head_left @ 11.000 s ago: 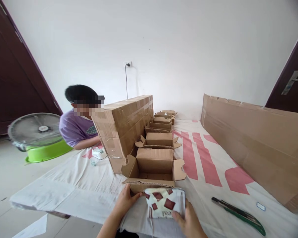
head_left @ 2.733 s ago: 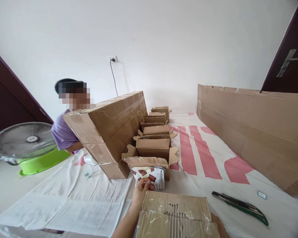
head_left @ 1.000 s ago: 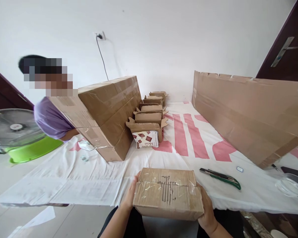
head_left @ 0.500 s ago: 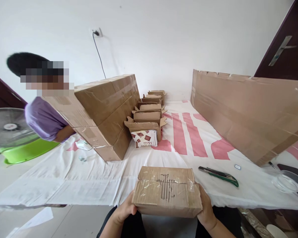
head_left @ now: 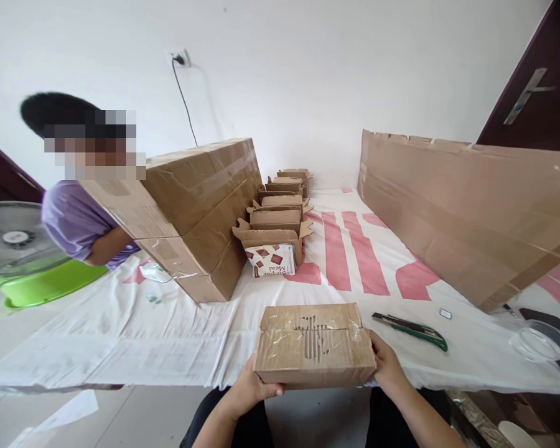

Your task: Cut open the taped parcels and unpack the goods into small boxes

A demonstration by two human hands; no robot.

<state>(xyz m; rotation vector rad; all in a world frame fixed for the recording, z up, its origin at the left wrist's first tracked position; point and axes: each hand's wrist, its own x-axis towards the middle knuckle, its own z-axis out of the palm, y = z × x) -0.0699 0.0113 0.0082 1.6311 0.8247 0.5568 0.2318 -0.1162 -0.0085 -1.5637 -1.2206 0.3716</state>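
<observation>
A small brown cardboard box (head_left: 287, 358), closed with clear tape and torn in a striped patch on top, is at the table's front edge. My left hand (head_left: 251, 387) grips its left end, thumb along the lower front edge. At the right end, my right hand (head_left: 386, 361) is closed round the side, its fingers partly hidden. A green utility knife (head_left: 413, 330) lies on the cloth to the right of the box. Beyond the box, a printed packet (head_left: 271, 260) leans against the nearest of several open cardboard boxes (head_left: 275, 236) in a row.
Stacked cardboard boxes (head_left: 200, 230) form a wall at left; a tall cardboard panel (head_left: 457, 211) stands at right. A person in a purple shirt (head_left: 77, 218) is behind the stack, near a fan (head_left: 16, 239). A clear plastic container (head_left: 539, 341) sits at far right.
The box has moved slightly away from me over the table edge, both hands still on it. My left thumb has shifted under its front edge. The other person's arm and head have moved.
</observation>
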